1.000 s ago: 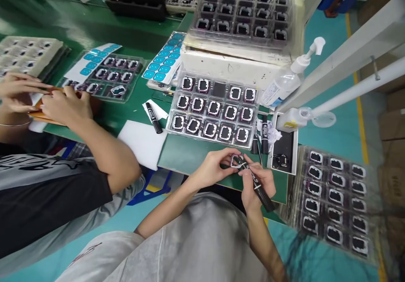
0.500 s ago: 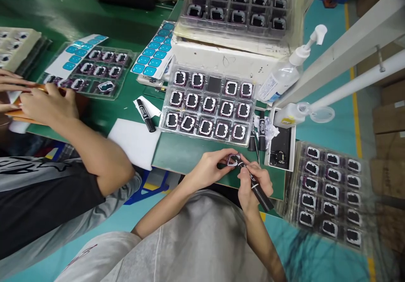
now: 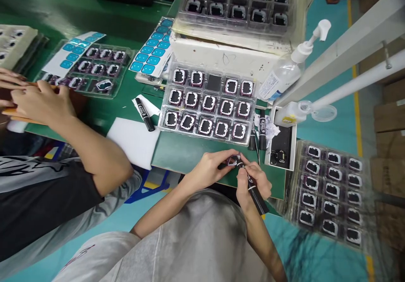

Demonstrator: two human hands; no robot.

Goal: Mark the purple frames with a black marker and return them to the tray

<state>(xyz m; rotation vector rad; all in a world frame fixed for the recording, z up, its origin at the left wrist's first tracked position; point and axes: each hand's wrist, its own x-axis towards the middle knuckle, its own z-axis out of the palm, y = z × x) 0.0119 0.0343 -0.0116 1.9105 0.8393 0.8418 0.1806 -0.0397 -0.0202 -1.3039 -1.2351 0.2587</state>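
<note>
My left hand [image 3: 207, 169] pinches a small purple-rimmed frame [image 3: 232, 161] between thumb and fingers, above the front edge of the green table. My right hand [image 3: 255, 181] is closed around a black marker pen [image 3: 257, 195]. The pen's tip end meets the frame, though the fingers partly hide the contact. Just beyond my hands lies a clear plastic tray [image 3: 162, 126] of similar white-and-purple frames. One pocket [image 3: 214, 83] in its back row holds no frame.
Two more markers [image 3: 262, 130] lie beside an open box [image 3: 292, 155]. Another marker [image 3: 144, 114] rests left of the tray. A pump bottle [image 3: 281, 77] stands behind. A second filled tray [image 3: 330, 189] is at right. A co-worker's hand [image 3: 44, 102] works at left.
The marker and my right hand have shifted slightly left, and the pen stands a little steeper. The small frame has turned slightly in my left fingers. The co-worker's hands have moved slightly left.
</note>
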